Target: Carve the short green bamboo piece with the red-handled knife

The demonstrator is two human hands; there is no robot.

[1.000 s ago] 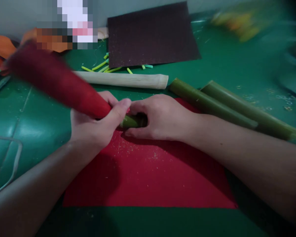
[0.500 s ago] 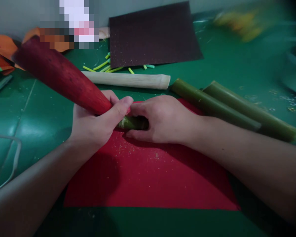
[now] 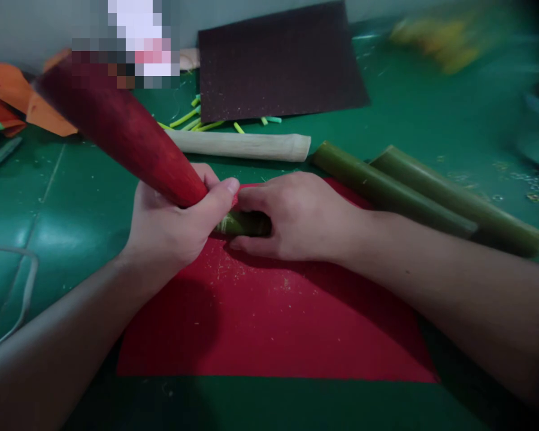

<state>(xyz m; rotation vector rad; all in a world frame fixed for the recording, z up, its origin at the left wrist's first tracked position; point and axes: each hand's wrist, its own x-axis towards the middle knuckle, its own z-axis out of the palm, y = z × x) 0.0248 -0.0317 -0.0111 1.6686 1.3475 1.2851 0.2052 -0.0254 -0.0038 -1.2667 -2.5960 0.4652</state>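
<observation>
My left hand (image 3: 170, 230) is wrapped round the narrow lower end of a red, wood-like tapered rod (image 3: 137, 140). The rod slants up and left, its wide end darker. Close beside it, my right hand (image 3: 300, 218) is closed over a short green bamboo piece (image 3: 242, 223), thumb on the near side and fingers on the far side. My left thumb and the rod's lower end lie just above the bamboo's left part. Whether they touch is hidden by my fingers. Beneath both hands lies a red sheet (image 3: 269, 335) sprinkled with fine pale shavings.
Two green bamboo lengths (image 3: 399, 188) lie to the right. Behind my hands are a pale peeled stick (image 3: 251, 145), several yellow-green short pieces (image 3: 186, 117) and a dark sheet (image 3: 278, 66). Orange shapes (image 3: 49, 111) lie back left. The table (image 3: 72, 197) is green.
The red rod's upper end has swung a little to the right and become slightly steeper. Both hands have kept their places and their holds.
</observation>
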